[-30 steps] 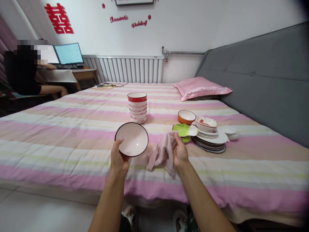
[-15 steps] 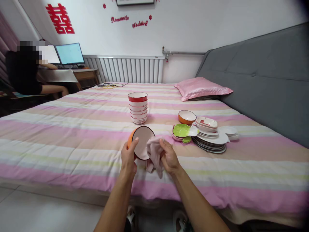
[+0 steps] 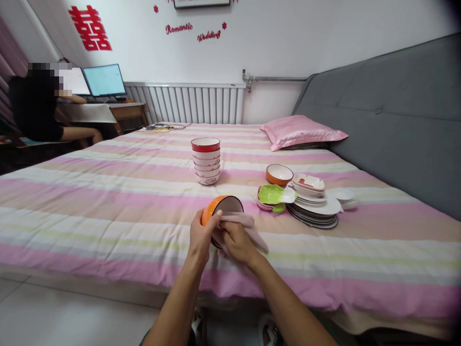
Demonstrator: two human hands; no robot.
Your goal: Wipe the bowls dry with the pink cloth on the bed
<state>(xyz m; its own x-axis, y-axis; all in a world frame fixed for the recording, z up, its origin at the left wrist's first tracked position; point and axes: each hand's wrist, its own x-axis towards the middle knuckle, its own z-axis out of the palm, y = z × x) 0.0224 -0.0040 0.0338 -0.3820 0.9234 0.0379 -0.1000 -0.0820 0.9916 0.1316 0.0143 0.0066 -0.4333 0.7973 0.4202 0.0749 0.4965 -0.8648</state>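
Note:
An orange bowl (image 3: 212,209) with a white inside and dark rim is gripped at its left side by my left hand (image 3: 201,235), thumb over the rim. The bowl is tilted, its opening facing right. My right hand (image 3: 237,240) is closed on a pale pink cloth (image 3: 257,234) and presses it inside the bowl. Part of the cloth hangs out to the right, over the wrist side. The bowl's lower inside is hidden by the cloth and my fingers.
Beyond the bowl stands a stack of red-and-white bowls (image 3: 206,161) on the striped bed (image 3: 108,206). To the right are another orange bowl (image 3: 279,175), green leaf-shaped dishes (image 3: 271,194) and stacked plates (image 3: 317,221). A pink pillow (image 3: 302,130) lies behind. A person (image 3: 36,105) sits at a desk far left.
The bowl has turned from facing me to facing right and shifted slightly right. My right hand has moved left with the cloth, into the bowl.

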